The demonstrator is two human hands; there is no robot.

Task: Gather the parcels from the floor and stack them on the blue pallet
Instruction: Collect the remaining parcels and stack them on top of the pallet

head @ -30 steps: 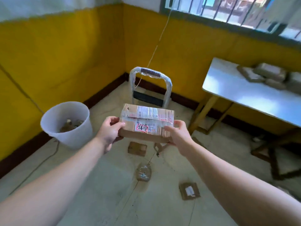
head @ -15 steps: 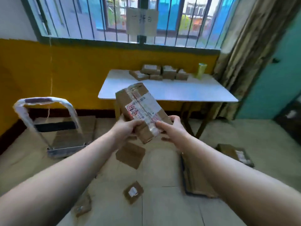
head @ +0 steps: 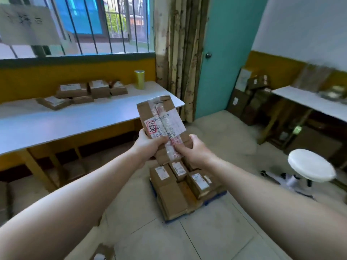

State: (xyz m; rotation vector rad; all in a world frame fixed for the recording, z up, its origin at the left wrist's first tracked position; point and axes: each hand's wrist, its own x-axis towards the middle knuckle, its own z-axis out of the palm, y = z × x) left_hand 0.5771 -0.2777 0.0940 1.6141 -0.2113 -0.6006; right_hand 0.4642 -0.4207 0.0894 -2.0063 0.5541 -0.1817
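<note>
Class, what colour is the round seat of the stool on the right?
White: the stool seat shows plainly in the head view.

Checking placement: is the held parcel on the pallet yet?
No. The parcel is in the air, gripped by the left hand and right hand, above the stacked pallet.

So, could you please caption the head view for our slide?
Both hands, left and right, hold a taped parcel above parcels stacked on the blue pallet.

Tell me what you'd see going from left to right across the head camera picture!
Parcels on the white table → yellow tape roll → parcel held in both hands → teal door → round white stool.
</note>
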